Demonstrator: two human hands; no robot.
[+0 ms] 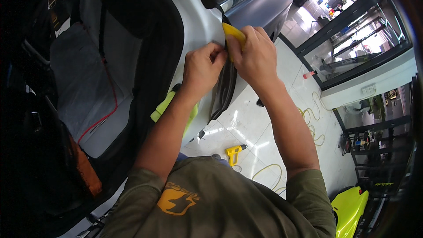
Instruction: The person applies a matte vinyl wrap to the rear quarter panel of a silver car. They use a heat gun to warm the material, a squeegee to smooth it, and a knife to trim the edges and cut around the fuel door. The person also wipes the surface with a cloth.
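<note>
My right hand (pixel 257 57) is closed around a yellow squeegee (pixel 233 35), its edge against the dark gap in the car's side. Just to its left, my left hand (pixel 202 68) is closed in a pinch at the same edge; what lies between its fingertips is hidden. Below both hands a dark, glossy strip (pixel 224 90) hangs along the edge of the silver-grey car body (pixel 202 17). A lime-green cloth (pixel 163 108) shows beside and behind my left forearm.
A yellow heat gun (pixel 234 153) lies on the white tiled floor (pixel 260 128), with a yellow cord (pixel 271 172) nearby. The open car interior (pixel 92 83) is to the left. Glass doors (pixel 352 48) stand at right; a bright yellow-green glossy object (pixel 350 211) is lower right.
</note>
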